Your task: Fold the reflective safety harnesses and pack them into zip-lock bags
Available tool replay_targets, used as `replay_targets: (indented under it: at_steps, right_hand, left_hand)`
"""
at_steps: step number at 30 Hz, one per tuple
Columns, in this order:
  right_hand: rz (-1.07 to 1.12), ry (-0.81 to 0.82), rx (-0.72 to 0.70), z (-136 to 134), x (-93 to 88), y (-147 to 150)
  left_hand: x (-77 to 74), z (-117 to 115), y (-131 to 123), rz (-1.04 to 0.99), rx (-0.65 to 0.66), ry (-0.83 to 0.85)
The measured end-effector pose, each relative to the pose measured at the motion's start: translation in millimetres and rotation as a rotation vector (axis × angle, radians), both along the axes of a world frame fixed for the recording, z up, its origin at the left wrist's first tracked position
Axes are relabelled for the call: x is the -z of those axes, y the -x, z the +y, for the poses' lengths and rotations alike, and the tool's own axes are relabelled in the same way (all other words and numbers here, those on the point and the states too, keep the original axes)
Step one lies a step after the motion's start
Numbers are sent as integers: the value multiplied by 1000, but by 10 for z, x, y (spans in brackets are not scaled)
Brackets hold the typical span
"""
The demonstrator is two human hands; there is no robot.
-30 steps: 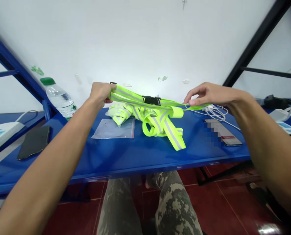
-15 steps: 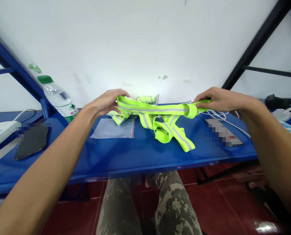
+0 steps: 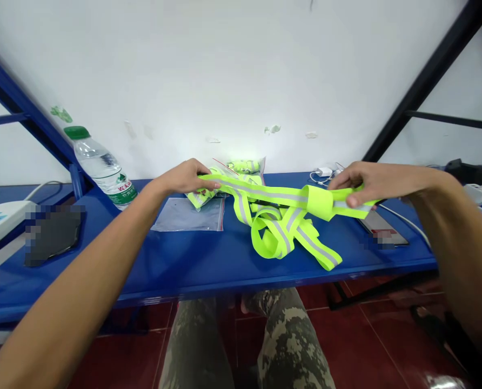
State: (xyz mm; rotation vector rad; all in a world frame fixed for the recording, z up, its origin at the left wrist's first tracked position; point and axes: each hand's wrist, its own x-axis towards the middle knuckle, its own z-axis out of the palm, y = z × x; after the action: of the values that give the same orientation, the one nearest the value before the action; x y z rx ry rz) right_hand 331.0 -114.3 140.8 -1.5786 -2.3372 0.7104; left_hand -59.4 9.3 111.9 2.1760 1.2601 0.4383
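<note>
A neon yellow-green strap with a grey reflective stripe (image 3: 265,194) stretches between my hands above the blue table. My left hand (image 3: 190,179) pinches its left end between thumb and fingers. At the other end, my right hand (image 3: 356,186) grips the strap just right of a wide band wrapped round it. Looped lengths of the same strap hang down in the middle, reaching close to the table's front edge. Clear bags with more yellow-green material (image 3: 245,166) lie behind, against the wall. A flat transparent zip bag (image 3: 190,214) rests on the table below my left hand.
On the blue table (image 3: 176,265) a green-capped water bottle (image 3: 107,173) leans at the left, near a dark phone (image 3: 54,235) and a white power strip (image 3: 4,219). Another phone (image 3: 385,229), a charger (image 3: 324,172) and white cables lie at the right.
The strap is pulled flatter and straighter. My right hand has moved slightly right and lower, and the hanging loops have shifted toward the front edge. My left hand has lowered slightly.
</note>
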Motion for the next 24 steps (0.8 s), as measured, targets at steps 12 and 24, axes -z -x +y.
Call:
replay_targets:
  at_steps: [12,24]
  right_hand:
    - [-217,-982,709,295,-415,184]
    - [-719,-406,119,-15,1206,69]
  left_hand:
    - [-729,-7,-339,-260,-316,-1025]
    - [654,-607,-41,623,245,-597]
